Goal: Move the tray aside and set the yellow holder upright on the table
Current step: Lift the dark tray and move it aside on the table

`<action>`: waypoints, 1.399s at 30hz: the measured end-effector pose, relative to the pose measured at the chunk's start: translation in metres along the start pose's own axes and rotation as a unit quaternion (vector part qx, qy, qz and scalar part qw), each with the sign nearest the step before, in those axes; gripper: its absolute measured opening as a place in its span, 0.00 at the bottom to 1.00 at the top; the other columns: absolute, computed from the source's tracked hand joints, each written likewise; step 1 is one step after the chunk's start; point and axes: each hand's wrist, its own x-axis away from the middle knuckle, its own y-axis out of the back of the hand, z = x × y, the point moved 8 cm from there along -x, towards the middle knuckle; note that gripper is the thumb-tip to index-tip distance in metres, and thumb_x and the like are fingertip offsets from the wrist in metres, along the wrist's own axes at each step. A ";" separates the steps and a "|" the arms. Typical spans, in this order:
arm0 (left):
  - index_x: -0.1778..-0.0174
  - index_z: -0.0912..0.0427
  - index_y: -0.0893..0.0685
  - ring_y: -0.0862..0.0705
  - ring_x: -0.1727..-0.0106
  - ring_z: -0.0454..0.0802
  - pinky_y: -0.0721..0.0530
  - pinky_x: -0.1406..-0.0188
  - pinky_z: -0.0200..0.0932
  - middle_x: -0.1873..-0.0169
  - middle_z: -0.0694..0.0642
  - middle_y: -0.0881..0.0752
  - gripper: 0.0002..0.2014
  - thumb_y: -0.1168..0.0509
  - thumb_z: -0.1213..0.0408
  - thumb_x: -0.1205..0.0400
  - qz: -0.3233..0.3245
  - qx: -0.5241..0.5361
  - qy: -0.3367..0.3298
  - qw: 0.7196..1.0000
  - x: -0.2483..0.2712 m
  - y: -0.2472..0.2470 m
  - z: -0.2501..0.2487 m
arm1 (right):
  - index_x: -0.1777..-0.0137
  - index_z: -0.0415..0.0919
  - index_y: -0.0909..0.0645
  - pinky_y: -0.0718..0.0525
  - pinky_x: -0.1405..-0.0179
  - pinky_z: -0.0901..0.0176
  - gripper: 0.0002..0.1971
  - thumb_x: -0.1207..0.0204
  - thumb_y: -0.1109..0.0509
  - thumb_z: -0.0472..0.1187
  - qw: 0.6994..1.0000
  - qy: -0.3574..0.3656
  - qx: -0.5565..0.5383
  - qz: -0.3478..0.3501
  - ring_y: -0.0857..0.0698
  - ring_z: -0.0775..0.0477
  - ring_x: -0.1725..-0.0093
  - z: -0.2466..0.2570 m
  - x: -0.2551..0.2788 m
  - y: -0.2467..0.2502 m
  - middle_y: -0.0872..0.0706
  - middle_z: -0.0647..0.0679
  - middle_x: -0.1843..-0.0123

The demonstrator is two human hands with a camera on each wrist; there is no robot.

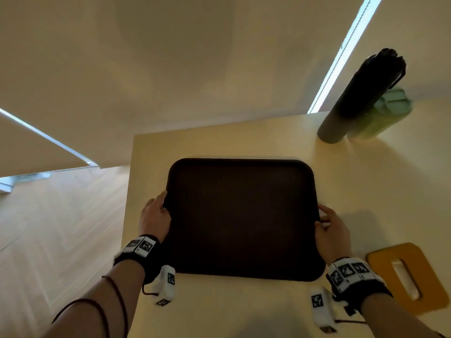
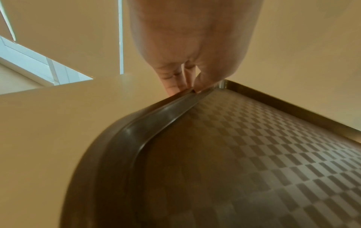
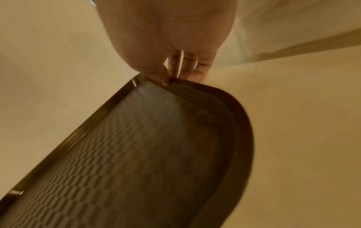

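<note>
A dark brown tray point(image 1: 241, 215) lies in the middle of the pale table, its checkered floor point(image 2: 254, 154) bare. My left hand point(image 1: 156, 215) grips its left rim, thumb on top and fingers point(image 2: 173, 86) below the edge. My right hand point(image 1: 329, 228) grips the right rim point(image 3: 230, 104) the same way, thumb point(image 3: 158, 75) over the lip. The yellow holder point(image 1: 407, 276) lies flat on the table just right of my right wrist, its long slot facing up.
A tall black bottle point(image 1: 361, 96) and a green bottle point(image 1: 383, 115) stand at the table's far right corner. The table point(image 1: 244, 308) ends close to the tray's left side; wooden floor point(image 1: 56, 228) lies below. Small white tagged devices point(image 1: 167, 284) dangle under both wrists.
</note>
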 end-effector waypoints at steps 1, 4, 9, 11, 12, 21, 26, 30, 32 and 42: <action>0.22 0.50 0.27 0.21 0.42 0.56 0.24 0.37 0.50 0.40 0.59 0.19 0.28 0.46 0.71 0.20 0.000 0.007 -0.001 1.000 -0.009 0.000 -0.003 | 0.28 0.47 0.23 0.19 0.49 0.49 0.24 0.23 0.39 0.31 1.000 0.007 0.003 -0.006 0.16 0.41 0.52 0.009 -0.012 0.000 0.14 0.40 0.45; 0.22 0.50 0.27 0.23 0.46 0.52 0.25 0.41 0.47 0.42 0.58 0.19 0.28 0.45 0.71 0.20 -0.003 0.020 -0.002 1.000 -0.035 0.001 -0.012 | 0.30 0.47 0.21 0.21 0.52 0.53 0.23 0.24 0.38 0.31 1.000 0.022 0.012 -0.019 0.17 0.41 0.52 0.035 -0.048 -0.003 0.13 0.41 0.46; 0.22 0.51 0.27 0.22 0.47 0.53 0.25 0.45 0.46 0.46 0.55 0.19 0.28 0.44 0.71 0.20 -0.006 0.043 -0.007 0.999 -0.067 -0.002 -0.031 | 0.33 0.49 0.20 0.17 0.50 0.50 0.22 0.25 0.38 0.33 0.998 0.040 0.034 -0.027 0.15 0.40 0.51 0.063 -0.103 -0.004 0.12 0.41 0.47; 0.23 0.50 0.27 0.20 0.46 0.54 0.24 0.46 0.46 0.45 0.55 0.18 0.28 0.43 0.71 0.20 -0.004 0.056 -0.009 0.998 -0.073 -0.005 -0.039 | 0.33 0.50 0.20 0.19 0.51 0.51 0.22 0.25 0.38 0.33 0.998 0.039 0.041 -0.028 0.15 0.40 0.51 0.068 -0.118 -0.001 0.13 0.41 0.47; 0.23 0.50 0.27 0.19 0.45 0.54 0.24 0.47 0.46 0.45 0.54 0.18 0.28 0.43 0.70 0.20 -0.003 0.061 -0.011 0.998 -0.076 -0.007 -0.042 | 0.33 0.51 0.20 0.19 0.50 0.51 0.22 0.25 0.38 0.33 0.998 0.038 0.044 -0.029 0.15 0.40 0.50 0.069 -0.124 0.001 0.13 0.41 0.47; 0.22 0.49 0.27 0.19 0.44 0.54 0.23 0.46 0.46 0.42 0.56 0.17 0.27 0.42 0.68 0.19 0.003 0.067 -0.022 0.997 -0.091 -0.017 -0.059 | 0.31 0.50 0.21 0.16 0.44 0.45 0.22 0.23 0.39 0.33 0.997 0.044 0.057 -0.039 0.15 0.37 0.46 0.080 -0.153 0.009 0.13 0.39 0.43; 0.22 0.49 0.27 0.18 0.46 0.55 0.19 0.45 0.49 0.44 0.55 0.17 0.27 0.42 0.68 0.20 0.005 0.068 -0.019 0.997 -0.099 -0.017 -0.061 | 0.31 0.49 0.21 0.17 0.44 0.46 0.22 0.23 0.38 0.33 0.996 0.049 0.056 -0.050 0.15 0.37 0.47 0.083 -0.156 0.007 0.13 0.38 0.44; 0.23 0.47 0.27 0.17 0.46 0.55 0.17 0.44 0.52 0.44 0.55 0.17 0.28 0.42 0.67 0.20 0.008 0.069 -0.014 0.997 -0.101 -0.017 -0.063 | 0.31 0.49 0.21 0.17 0.44 0.44 0.22 0.23 0.38 0.33 0.996 0.050 0.055 -0.053 0.15 0.37 0.47 0.083 -0.157 0.007 0.13 0.38 0.44; 0.23 0.46 0.27 0.17 0.45 0.55 0.16 0.44 0.53 0.44 0.55 0.17 0.27 0.42 0.67 0.20 0.010 0.072 -0.013 0.997 -0.101 -0.018 -0.062 | 0.32 0.50 0.21 0.16 0.45 0.44 0.22 0.23 0.38 0.33 0.996 0.050 0.056 -0.055 0.15 0.37 0.48 0.083 -0.157 0.007 0.13 0.38 0.44; 0.22 0.49 0.28 0.17 0.45 0.56 0.19 0.49 0.49 0.44 0.56 0.18 0.28 0.41 0.69 0.20 0.025 0.046 -0.025 0.998 -0.097 -0.013 -0.067 | 0.28 0.49 0.23 0.19 0.46 0.49 0.25 0.25 0.38 0.32 0.996 0.053 0.068 -0.019 0.15 0.38 0.47 0.085 -0.154 0.009 0.14 0.37 0.41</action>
